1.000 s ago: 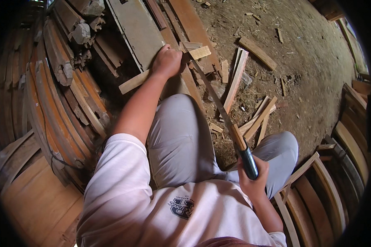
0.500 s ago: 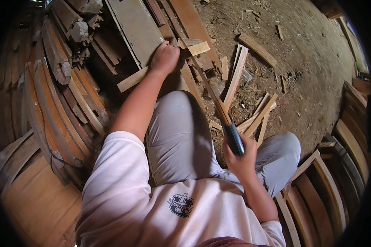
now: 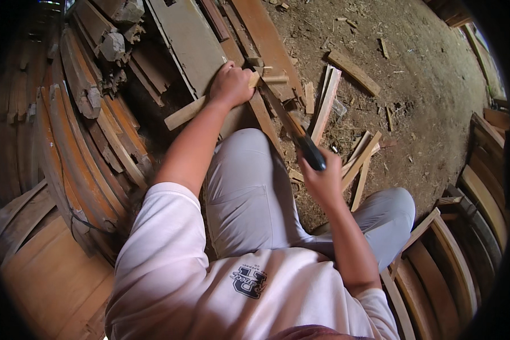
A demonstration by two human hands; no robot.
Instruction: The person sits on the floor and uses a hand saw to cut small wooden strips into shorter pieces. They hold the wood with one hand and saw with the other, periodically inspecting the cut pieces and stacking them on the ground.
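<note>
My left hand is closed around a narrow wooden strip, pressing it across the planks in front of my left knee. One end of the strip sticks out to the left of my wrist; its other end shows just past my fingers. My right hand grips the dark handle of what looks like a handsaw. Its long blade slants up and left, passing close beside the strip's right end. A short, blurred piece of wood lies just right of the blade; I cannot tell whether it is still joined.
Long boards run away from me under the work. Weathered timbers are stacked at the left. Loose offcuts and a short plank lie on the dirt floor. More curved-looking boards stand at the lower right.
My right hand has pushed the saw forward, up and left. The strip's right end, a single bright piece before, now shows a blurred, lower piece beyond the blade. My left hand has barely shifted.
</note>
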